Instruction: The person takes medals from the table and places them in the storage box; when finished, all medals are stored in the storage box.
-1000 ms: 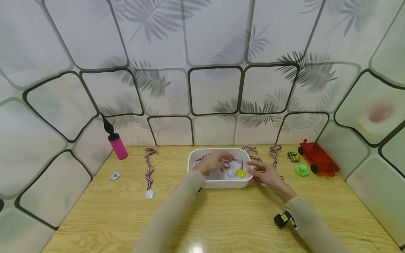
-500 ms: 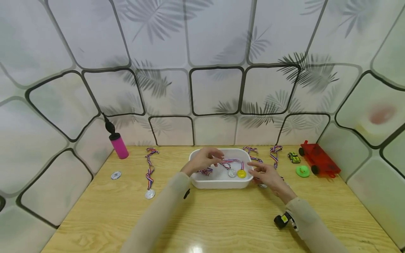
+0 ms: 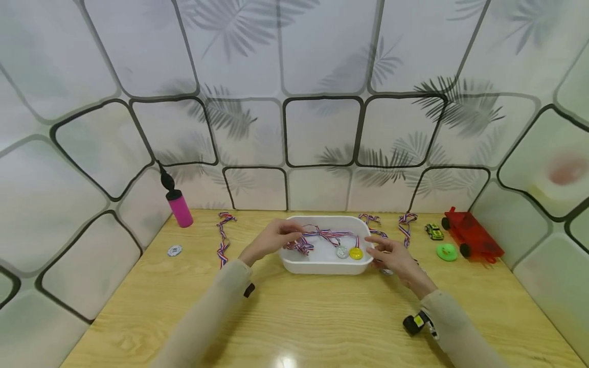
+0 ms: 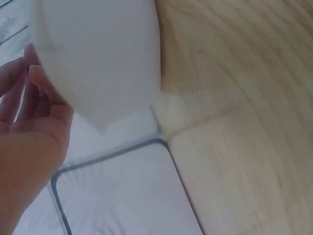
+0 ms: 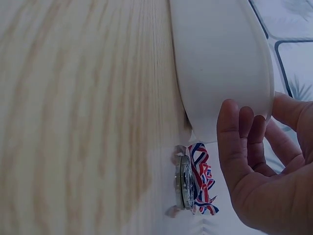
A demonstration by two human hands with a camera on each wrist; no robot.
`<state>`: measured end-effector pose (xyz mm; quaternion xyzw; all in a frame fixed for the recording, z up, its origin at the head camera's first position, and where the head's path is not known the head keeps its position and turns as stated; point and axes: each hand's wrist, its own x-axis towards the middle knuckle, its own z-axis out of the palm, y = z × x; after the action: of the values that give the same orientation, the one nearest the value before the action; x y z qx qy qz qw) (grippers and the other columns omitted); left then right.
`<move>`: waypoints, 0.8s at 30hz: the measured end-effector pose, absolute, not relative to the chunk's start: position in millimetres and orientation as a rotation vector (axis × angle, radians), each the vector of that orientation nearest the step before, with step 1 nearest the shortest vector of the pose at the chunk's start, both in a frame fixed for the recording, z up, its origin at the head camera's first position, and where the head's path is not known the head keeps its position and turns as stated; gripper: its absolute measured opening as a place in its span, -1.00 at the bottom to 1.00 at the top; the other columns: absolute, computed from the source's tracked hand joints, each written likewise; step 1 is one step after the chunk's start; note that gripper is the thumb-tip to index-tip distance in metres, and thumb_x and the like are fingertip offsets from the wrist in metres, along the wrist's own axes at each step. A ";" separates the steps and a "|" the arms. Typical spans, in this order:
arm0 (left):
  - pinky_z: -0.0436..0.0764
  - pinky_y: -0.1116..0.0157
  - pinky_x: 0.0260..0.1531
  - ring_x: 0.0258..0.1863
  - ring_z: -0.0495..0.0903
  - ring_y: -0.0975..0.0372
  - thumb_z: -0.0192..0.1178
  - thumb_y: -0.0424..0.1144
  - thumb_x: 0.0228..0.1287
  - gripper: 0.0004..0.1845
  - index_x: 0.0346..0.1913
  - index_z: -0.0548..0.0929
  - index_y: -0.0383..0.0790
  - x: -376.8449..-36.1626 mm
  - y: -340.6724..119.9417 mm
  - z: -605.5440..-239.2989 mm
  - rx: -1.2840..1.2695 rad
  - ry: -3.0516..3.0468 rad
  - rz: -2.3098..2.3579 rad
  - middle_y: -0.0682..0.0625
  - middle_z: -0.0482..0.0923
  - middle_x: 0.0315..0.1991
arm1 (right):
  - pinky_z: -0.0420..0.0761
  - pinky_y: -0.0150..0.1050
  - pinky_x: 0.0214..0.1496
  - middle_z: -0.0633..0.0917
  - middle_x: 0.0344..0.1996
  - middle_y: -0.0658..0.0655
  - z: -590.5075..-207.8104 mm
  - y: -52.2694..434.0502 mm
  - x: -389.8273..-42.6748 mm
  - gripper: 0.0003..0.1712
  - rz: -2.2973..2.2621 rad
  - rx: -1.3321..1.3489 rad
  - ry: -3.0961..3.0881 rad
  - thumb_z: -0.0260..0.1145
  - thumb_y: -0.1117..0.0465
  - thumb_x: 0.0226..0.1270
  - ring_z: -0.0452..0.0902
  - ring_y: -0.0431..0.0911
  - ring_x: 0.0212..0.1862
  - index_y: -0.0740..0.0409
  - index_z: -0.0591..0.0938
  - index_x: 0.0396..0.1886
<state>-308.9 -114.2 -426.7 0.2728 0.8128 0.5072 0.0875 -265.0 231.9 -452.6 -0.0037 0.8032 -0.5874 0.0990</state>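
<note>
A ribbon (image 3: 322, 234) is pinched in the fingers of the left hand (image 3: 271, 239) at the left rim of the white tub (image 3: 322, 267). From that pinch the ribbon is stretched rightward across the tub, so its long axis is laid nearly along the tub's length. It ends at a silver medal (image 3: 342, 251) and a gold medal (image 3: 355, 252), which lie on the tub floor toward the right end. A bunch of ribbon loops (image 3: 301, 247) is seen just below the left hand, inside the tub.

The right hand (image 3: 391, 254) is held with fingers loosely spread and nothing gripped, just outside the tub's right wall; in the right wrist view its fingertips (image 5: 230, 117) are seen close against that wall. This hand is the nearer one to the medals.

A further medal (image 5: 183, 182) with its ribbon is left on the table right under the right hand, by the tub's corner. More ribbons (image 3: 405, 227) lie behind it, and one (image 3: 224, 237) lies left of the left hand. Open tabletop (image 3: 322, 317) is found in front of the tub.
</note>
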 end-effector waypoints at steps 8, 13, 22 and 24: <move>0.55 0.20 -0.50 -0.46 0.57 0.20 0.08 -0.27 0.47 -0.71 0.06 0.60 -0.44 -301.4 -155.7 -424.7 0.734 2.378 1.612 -0.21 0.66 -0.29 | 0.69 -0.27 -0.22 0.55 -0.18 0.18 -450.6 234.4 -263.6 -0.45 -1.726 -0.021 2.385 0.24 0.19 0.44 0.59 -0.14 -0.32 0.23 0.42 0.37; 0.57 0.23 -0.45 -0.43 0.61 0.21 0.13 -0.23 0.44 -0.71 0.04 0.61 -0.38 -293.9 -183.3 -424.5 0.663 2.411 1.623 -0.23 0.68 -0.25 | 0.69 -0.26 -0.21 0.55 -0.19 0.17 -450.7 232.1 -262.6 -0.46 -1.726 -0.014 2.375 0.23 0.19 0.45 0.58 -0.13 -0.31 0.23 0.42 0.37; 0.59 0.18 -0.44 -0.38 0.63 0.01 0.21 -0.22 0.38 -0.70 0.08 0.62 -0.28 -284.8 -222.9 -428.6 0.625 2.489 1.581 -0.35 0.66 -0.22 | 0.70 -0.24 -0.19 0.54 -0.20 0.16 -448.5 234.2 -262.8 -0.45 -1.733 -0.026 2.363 0.23 0.20 0.45 0.58 -0.13 -0.29 0.23 0.41 0.37; 0.58 0.18 -0.46 -0.40 0.63 0.01 0.22 -0.23 0.38 -0.68 0.10 0.61 -0.32 -283.4 -230.3 -429.8 0.628 2.488 1.552 -0.38 0.65 -0.21 | 0.70 -0.24 -0.19 0.54 -0.21 0.15 -449.3 234.6 -262.7 -0.45 -1.739 -0.032 2.357 0.23 0.20 0.44 0.58 -0.13 -0.30 0.24 0.41 0.37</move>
<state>-283.4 -230.3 -429.8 0.2089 0.8276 0.5160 0.0712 -262.7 234.6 -449.3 -0.0109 0.8001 -0.5903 0.1062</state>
